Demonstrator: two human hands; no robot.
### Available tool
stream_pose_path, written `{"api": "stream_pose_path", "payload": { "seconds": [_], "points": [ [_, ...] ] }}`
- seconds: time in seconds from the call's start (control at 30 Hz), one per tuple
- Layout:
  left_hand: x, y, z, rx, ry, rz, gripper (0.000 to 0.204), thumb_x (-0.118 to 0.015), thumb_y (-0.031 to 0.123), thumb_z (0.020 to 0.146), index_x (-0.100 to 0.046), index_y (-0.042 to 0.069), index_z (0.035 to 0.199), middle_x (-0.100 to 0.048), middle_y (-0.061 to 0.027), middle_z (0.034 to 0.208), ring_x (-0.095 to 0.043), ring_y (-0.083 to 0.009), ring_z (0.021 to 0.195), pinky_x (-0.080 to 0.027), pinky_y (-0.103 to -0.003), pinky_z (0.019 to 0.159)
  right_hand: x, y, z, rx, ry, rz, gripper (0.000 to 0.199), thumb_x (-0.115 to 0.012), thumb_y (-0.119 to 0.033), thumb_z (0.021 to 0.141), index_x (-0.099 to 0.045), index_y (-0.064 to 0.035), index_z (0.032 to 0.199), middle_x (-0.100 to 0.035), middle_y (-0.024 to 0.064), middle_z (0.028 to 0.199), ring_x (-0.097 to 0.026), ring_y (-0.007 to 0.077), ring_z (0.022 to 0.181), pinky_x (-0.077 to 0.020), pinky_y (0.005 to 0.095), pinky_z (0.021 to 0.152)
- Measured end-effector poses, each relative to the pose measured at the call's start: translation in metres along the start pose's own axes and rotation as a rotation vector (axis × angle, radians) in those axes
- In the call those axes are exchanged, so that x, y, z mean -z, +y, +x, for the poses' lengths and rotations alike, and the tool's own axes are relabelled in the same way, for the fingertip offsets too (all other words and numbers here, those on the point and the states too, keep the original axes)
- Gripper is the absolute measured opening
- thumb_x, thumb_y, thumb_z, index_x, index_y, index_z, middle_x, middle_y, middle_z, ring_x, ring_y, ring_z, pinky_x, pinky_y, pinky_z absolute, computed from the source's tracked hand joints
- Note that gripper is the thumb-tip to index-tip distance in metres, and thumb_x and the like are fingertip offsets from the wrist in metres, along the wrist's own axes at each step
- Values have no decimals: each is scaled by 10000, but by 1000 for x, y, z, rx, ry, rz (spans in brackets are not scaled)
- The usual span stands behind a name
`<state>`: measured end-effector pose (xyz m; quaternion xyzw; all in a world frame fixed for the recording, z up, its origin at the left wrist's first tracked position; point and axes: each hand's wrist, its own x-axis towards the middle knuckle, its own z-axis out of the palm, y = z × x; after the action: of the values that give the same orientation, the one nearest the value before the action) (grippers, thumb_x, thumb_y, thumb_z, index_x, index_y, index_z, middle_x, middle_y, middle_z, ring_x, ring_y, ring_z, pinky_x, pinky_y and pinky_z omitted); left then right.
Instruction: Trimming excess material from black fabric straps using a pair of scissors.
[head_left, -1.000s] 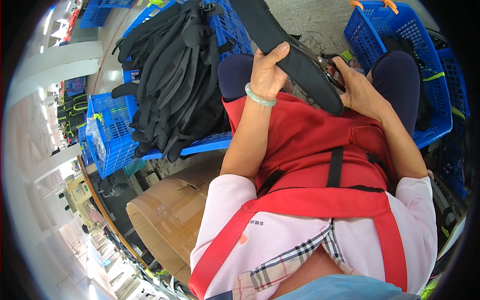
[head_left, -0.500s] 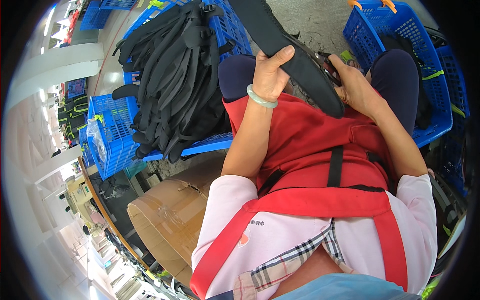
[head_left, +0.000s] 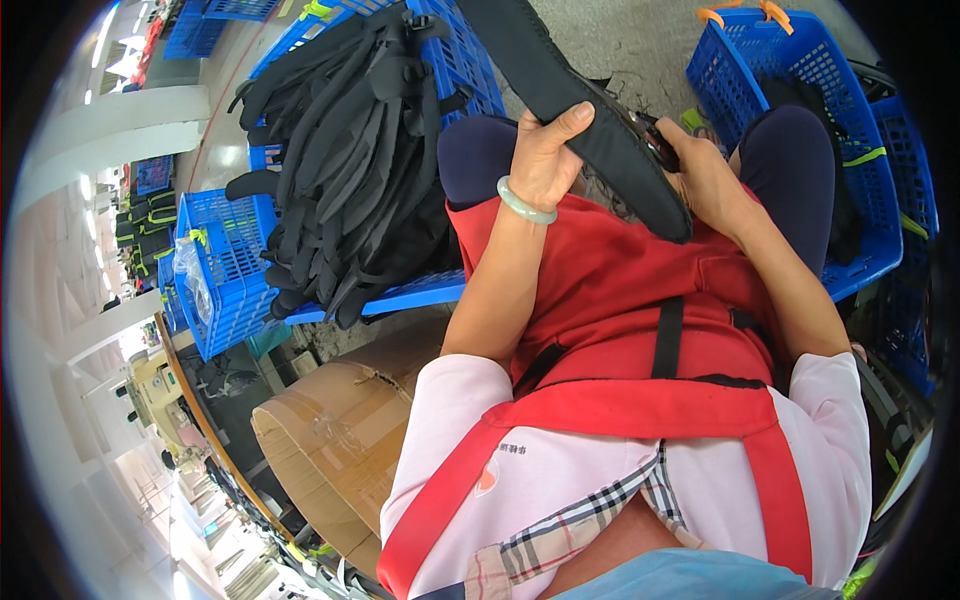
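Note:
A long black padded shoulder strap [head_left: 630,165] lies slantwise over my lap, its rounded end above the red apron [head_left: 610,265]. My left hand [head_left: 550,150] grips the strap near its middle, thumb on top and fingers underneath. On the strap's far right edge, my right hand [head_left: 705,180] is closed around a small dark tool [head_left: 655,145] that looks like scissors; its tip is hidden behind the strap. To the left, a thick pile of similar black straps [head_left: 350,180] spills over a blue plastic crate [head_left: 460,60].
Another blue crate [head_left: 735,70] with dark pieces inside stands at the right by my knee. A smaller blue crate [head_left: 225,260] is at the left, and an open cardboard box [head_left: 330,430] sits beside my left elbow. Sewing machines [head_left: 155,390] line the far left.
Both hands and the strap have shifted very slightly downward in the picture. The grip on the strap and on the scissors-like tool stays the same.

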<state>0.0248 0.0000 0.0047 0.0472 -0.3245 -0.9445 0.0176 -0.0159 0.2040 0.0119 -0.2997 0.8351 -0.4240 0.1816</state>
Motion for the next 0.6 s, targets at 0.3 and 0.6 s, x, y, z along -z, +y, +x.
{"api": "stream_pose_path", "payload": {
  "seconds": [0.3, 0.6],
  "points": [
    [17, 25, 14, -339, 115, 352, 260, -699, 81, 854, -622, 10, 1091, -671, -45, 934, -628, -139, 851, -495, -278, 814, 16, 8, -2, -3, 60, -141, 287, -671, -178, 850, -471, -48, 1008, -619, 194, 756, -599, 415, 757, -460, 437, 634],
    [18, 22, 3, -51, 0, 202, 237, -692, -106, 773, -657, 54, 945, -682, -37, 909, -660, -145, 816, -539, -277, 762, 9, 12, -6, -3, -49, -103, 321, -654, -170, 844, -443, -35, 1045, -617, 223, 837, -587, 436, 860, -451, 442, 704]
  ]
}}
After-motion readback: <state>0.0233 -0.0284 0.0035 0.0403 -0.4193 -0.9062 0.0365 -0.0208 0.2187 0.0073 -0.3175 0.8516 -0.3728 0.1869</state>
